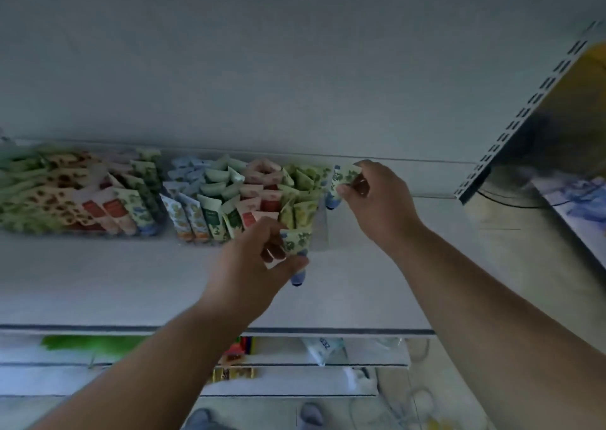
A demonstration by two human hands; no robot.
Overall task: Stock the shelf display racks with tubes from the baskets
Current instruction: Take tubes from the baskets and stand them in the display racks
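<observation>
Bare shelf (377,265) lies open right of the packed rack (249,200). Your left hand (259,259) pinches a leafy tube (296,249) at the rack's front corner; your right hand (377,196), arm stretched, pinches another tube (341,180) at its back corner.

White shelf (98,282) under a plain white back panel (262,68), dim light. Slotted metal upright (524,111) at the right edge. Lower shelves (295,360) below, pale floor (442,380) beneath.
</observation>
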